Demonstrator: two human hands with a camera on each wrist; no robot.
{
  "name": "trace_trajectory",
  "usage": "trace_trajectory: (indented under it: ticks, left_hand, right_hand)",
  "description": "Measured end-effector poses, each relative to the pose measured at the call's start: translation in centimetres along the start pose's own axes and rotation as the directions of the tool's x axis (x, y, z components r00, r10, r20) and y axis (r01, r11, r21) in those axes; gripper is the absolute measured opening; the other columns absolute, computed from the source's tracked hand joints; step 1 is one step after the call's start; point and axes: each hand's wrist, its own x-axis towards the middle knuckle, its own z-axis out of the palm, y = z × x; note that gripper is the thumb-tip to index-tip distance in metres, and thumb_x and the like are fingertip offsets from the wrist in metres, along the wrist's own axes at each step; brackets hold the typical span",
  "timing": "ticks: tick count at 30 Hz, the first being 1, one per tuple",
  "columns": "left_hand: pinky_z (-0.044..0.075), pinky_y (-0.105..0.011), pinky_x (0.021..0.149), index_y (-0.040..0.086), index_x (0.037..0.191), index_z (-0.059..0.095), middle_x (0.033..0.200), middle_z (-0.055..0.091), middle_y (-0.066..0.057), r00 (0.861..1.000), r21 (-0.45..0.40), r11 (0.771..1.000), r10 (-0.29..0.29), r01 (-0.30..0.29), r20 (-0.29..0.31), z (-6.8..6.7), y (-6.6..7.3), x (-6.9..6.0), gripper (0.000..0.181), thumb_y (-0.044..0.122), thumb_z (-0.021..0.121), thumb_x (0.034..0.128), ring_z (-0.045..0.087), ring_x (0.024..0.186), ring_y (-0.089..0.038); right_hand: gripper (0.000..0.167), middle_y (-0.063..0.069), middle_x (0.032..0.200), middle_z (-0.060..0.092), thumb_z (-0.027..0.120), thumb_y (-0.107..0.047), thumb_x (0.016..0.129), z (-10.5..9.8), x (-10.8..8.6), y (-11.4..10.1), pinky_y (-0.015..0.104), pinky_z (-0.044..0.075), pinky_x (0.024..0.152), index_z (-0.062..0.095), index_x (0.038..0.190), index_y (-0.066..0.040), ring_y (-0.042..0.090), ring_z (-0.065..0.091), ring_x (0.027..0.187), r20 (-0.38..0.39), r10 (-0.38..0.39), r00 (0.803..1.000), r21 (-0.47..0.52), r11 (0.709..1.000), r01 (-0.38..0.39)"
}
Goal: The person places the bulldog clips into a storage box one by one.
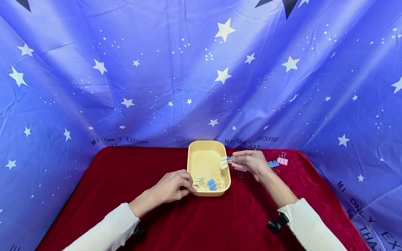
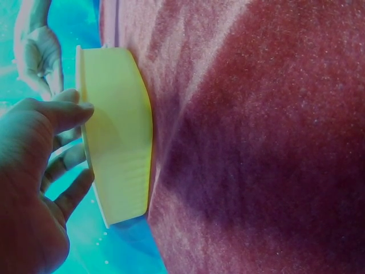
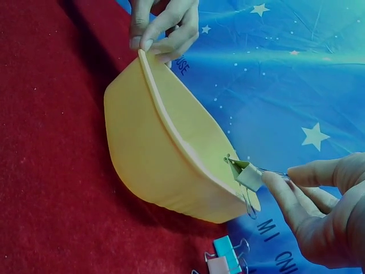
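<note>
A yellow tray (image 1: 208, 192) stands on the red cloth, with a pale green binder clip (image 1: 198, 181) and a blue one (image 1: 212, 185) inside. My left hand (image 1: 172, 186) pinches the tray's near left rim between thumb and fingers, as the left wrist view also shows at the yellow wall (image 2: 117, 131). At the tray's right rim my right hand (image 1: 252, 164) pinches the wire handle of a pale green clip (image 3: 248, 176), whose body is over the rim. In the right wrist view its other handle hangs by the tray's edge.
Right of the tray, partly behind my right hand, lie a pink clip (image 1: 240, 168), a blue clip (image 1: 273, 164) and another pink clip (image 1: 282, 160). A blue curtain with stars (image 1: 169, 69) stands behind the red-covered table (image 1: 125, 167).
</note>
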Motion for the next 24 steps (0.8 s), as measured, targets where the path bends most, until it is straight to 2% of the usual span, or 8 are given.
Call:
trace_trajectory:
  ticks: [8, 13, 16, 24]
  left_hand:
    - [0.058, -0.02, 0.082, 0.024, 0.104, 0.094, 0.094, 0.075, 0.011, 1.0, -0.006, 1.0, -0.005, 0.005, 0.005, -0.1, 0.0, 0.0, 0.026, 0.004, 0.088, 0.0888, 0.065, 0.095, -0.006]
    - [0.057, -0.02, 0.081, 0.024, 0.104, 0.094, 0.094, 0.075, 0.011, 1.0, -0.005, 1.0, -0.002, 0.002, 0.004, -0.1, 0.0, 0.0, 0.026, 0.003, 0.088, 0.0884, 0.065, 0.095, -0.006]
    - [0.058, -0.02, 0.081, 0.024, 0.103, 0.094, 0.094, 0.075, 0.011, 1.0, -0.002, 1.0, 0.001, -0.001, 0.002, -0.1, 0.0, 0.0, 0.026, 0.003, 0.088, 0.0882, 0.065, 0.095, -0.006]
    - [0.058, -0.02, 0.082, 0.025, 0.104, 0.094, 0.095, 0.075, 0.011, 1.0, -0.004, 1.0, 0.0, 0.0, 0.007, 0.0, -0.1, 0.0, 0.027, 0.003, 0.088, 0.0885, 0.065, 0.095, -0.005]
  right_hand:
    - [0.031, 0.012, 0.095, 0.085, 0.072, 0.017, 0.097, 1.1, 0.5, 0.4, 0.038, 0.068, 0.094, 0.073, 0.127, 0.016, 0.016, 0.085, 0.087, 0.01, -0.02, 1.0, -0.017, 1.0, 0.02]
    - [0.044, 0.011, 0.094, 0.085, 0.072, 0.017, 0.097, 1.7, 0.6, 0.6, 0.035, 0.069, 0.089, 0.062, 0.139, 0.025, 0.015, 0.085, 0.086, 0.019, -0.042, 0.999, -0.06, 0.997, 0.043]
    - [0.048, 0.01, 0.092, 0.085, 0.071, 0.017, 0.097, 2.1, 0.6, 0.7, 0.032, 0.07, 0.086, 0.058, 0.143, 0.027, 0.014, 0.084, 0.085, 0.019, -0.04, 0.999, -0.071, 0.997, 0.042]
    - [0.043, 0.013, 0.095, 0.085, 0.072, 0.017, 0.096, 2.7, 0.7, 0.8, 0.033, 0.069, 0.086, 0.063, 0.138, 0.024, 0.016, 0.085, 0.085, 0.02, -0.037, 0.999, -0.072, 0.997, 0.039]
